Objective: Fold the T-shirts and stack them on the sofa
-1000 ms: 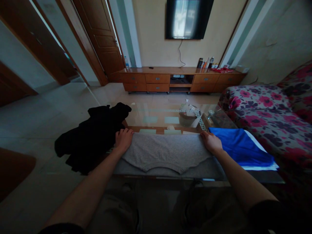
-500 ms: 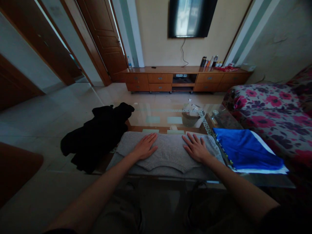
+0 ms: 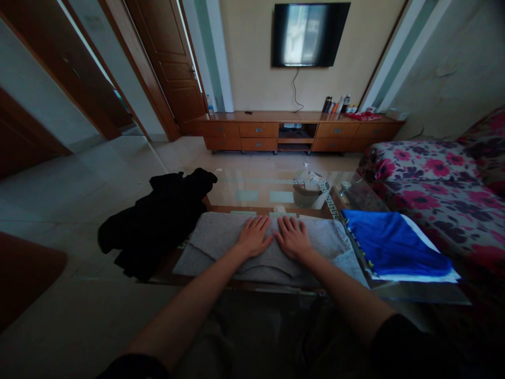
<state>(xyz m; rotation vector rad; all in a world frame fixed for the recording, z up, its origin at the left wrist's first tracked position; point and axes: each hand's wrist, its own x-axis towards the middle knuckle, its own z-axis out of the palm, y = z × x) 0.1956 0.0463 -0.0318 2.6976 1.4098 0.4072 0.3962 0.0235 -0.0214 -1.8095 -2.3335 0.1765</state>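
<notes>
A folded grey shirt (image 3: 215, 239) lies across the near side of a glass-topped table (image 3: 232, 184). My left hand (image 3: 254, 238) rests flat on it just left of the middle, fingers stretched forward. Close beside it, my right hand (image 3: 292, 239) also lies flat on the cloth, its fingers slightly spread. The two thumbs nearly meet. Neither hand grips anything. Part of the shirt's neckline shows below the hands, partly hidden by my forearms.
Black clothing (image 3: 158, 221) is heaped on the table's left end. Folded blue cloth (image 3: 394, 245) with white beneath lies to the right. A flowered sofa (image 3: 437, 184) stands at the right, a wooden TV cabinet (image 3: 258, 129) at the back. A small glass item (image 3: 345, 187) sits on the table.
My left hand has slid right and my right hand has slid left over the grey shirt, bringing them close together. The camera view has tilted up slightly.
</notes>
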